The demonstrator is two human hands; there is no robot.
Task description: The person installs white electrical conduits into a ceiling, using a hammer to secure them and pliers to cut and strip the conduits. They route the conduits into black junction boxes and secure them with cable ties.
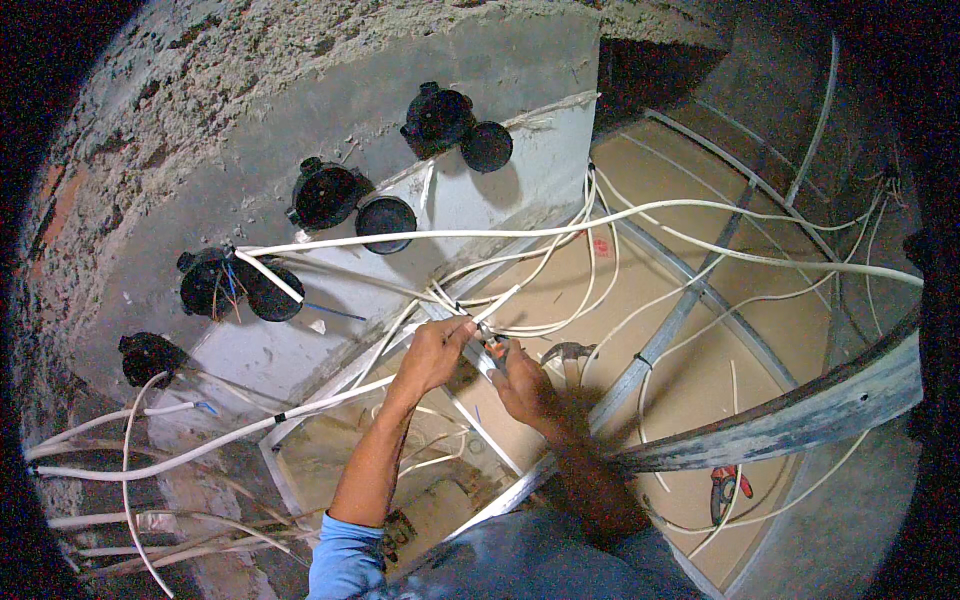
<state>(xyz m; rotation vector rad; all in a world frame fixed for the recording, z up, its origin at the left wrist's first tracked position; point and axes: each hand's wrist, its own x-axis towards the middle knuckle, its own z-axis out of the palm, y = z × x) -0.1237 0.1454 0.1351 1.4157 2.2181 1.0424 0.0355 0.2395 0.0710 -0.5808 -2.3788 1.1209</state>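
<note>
Far left, a black round box (148, 358); interior too dark to read. At centre, the left hand (432, 352) pinches a white cable (500, 304) near the fingertips, which hide its lower part. The right hand (525, 390) grips an orange-handled tool (492, 345) at the cable; mostly covered, exact kind unclear. Just beyond, a hammer (570, 352), lower handle obscured. Farther right, red-handled pliers (728, 490), well apart.

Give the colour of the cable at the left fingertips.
White; the cable shows best in the head view.
</note>
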